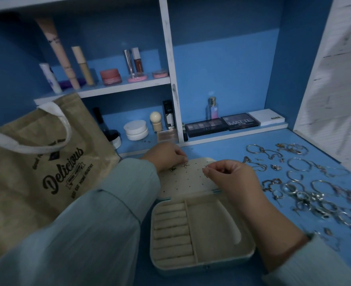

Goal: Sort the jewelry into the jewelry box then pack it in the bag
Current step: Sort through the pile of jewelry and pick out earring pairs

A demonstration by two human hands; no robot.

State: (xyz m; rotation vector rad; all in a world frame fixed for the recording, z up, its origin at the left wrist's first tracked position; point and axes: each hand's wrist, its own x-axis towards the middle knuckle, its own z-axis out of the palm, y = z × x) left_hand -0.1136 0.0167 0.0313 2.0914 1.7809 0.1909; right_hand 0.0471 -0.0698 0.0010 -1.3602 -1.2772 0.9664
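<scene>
The cream jewelry box (201, 223) lies open at the worktop's (222, 147) front edge, its holed lid (189, 176) flat behind. The right hand (232, 176) pinches a tiny earring (205, 167) over the lid. The left hand (166, 156) pinches a star earring (185, 165). Jewelry (306, 186) fills the right side; the bag (36, 162) stands left.

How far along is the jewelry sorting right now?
Barely started. Done: a star-shaped earring and one more sit in the open jewelry box lid. In hand: the right hand pinches a small earring at the lid's holes while the left hand holds the lid. Left: the jewelry pile and packing the tote bag.
</scene>
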